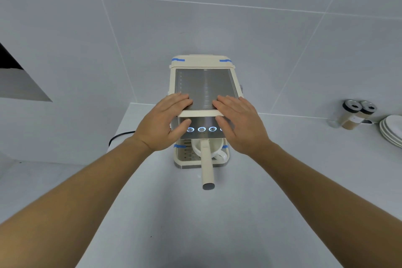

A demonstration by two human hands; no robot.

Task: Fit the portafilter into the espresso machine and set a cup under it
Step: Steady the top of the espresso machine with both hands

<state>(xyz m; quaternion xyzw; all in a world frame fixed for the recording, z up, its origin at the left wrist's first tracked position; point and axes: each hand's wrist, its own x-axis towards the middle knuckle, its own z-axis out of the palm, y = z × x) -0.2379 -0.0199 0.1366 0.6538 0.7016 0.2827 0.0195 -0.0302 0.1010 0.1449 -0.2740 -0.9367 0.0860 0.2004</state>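
Note:
A cream espresso machine (204,63) with a steel top plate stands on the white counter against the tiled wall. Its lit round buttons (201,129) glow on the front panel. The portafilter sits in the machine, and its cream handle (207,165) sticks out toward me. A white cup (217,148) stands under it on the drip tray (181,155). My left hand (162,123) and my right hand (238,124) rest flat on the front edge of the machine's top, fingers spread, thumbs over the panel, holding nothing.
A black power cord (119,136) runs off to the left of the machine. At the far right stand two spice jars (353,115) and a stack of white plates (391,130). A dark opening (13,76) shows at the left.

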